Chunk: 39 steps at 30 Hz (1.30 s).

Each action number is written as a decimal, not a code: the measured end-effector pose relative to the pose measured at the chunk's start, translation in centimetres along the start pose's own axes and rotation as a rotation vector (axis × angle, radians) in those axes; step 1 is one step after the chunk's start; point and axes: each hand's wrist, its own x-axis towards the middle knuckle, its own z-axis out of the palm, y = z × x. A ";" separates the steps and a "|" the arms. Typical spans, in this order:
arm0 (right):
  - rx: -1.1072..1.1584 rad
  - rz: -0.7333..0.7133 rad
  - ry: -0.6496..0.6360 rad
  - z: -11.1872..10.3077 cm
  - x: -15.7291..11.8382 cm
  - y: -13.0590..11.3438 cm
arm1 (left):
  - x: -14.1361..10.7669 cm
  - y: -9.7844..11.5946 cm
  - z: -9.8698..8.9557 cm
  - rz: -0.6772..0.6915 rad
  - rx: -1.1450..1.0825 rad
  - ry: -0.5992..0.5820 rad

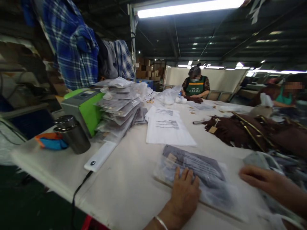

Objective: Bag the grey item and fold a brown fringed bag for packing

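A clear plastic bag [216, 195] with a dark grey folded item [203, 163] and a small tan tag inside lies flat on the white table [124, 179]. My left hand [185, 191] rests on the near part of this bag, fingers spread and pointing away from me. To the right, my right hand [259, 177] hovers or rests beside a grey item in clear plastic [259, 159]; its fingers are together and blurred, and I see nothing certain in them. Printed white bags [168, 127] lie flat beyond the bag.
At left stand bagged packets [120, 102] in a tall stack, a green-grey machine [83, 105], a dark flask [73, 134] and a corded white device [100, 156]. Brown items [240, 131] are heaped at right. Two people sit across the table.
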 end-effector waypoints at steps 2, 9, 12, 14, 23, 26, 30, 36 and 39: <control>-0.128 -0.170 -0.263 2.8 2.3 -4.9 | 0.0 0.1 -0.3 -0.006 -0.012 -0.025; -0.543 -0.611 -0.614 14.1 11.9 -15.4 | -0.2 0.3 1.3 0.003 0.049 0.005; -0.626 -0.673 -0.644 16.6 15.1 -14.6 | -0.1 0.3 2.5 0.025 0.110 0.093; -0.633 -0.694 -0.609 17.2 16.9 -13.8 | 0.0 0.2 3.0 0.012 0.128 0.135; -0.461 -0.364 -0.156 11.8 15.9 -8.0 | 0.2 -0.4 4.2 0.055 0.119 0.281; -0.430 -0.281 -0.009 11.1 11.2 -3.1 | 0.1 -0.9 5.6 -0.060 0.040 0.286; -0.432 -0.209 0.140 14.2 6.7 3.8 | 0.4 -3.3 5.6 -0.152 0.065 0.372; -0.449 -0.318 0.117 16.8 6.5 6.0 | -0.8 -8.0 1.5 -0.447 0.212 0.156; -0.358 -0.376 0.119 16.6 7.1 6.2 | -1.2 -10.1 -0.1 -0.529 0.121 -0.012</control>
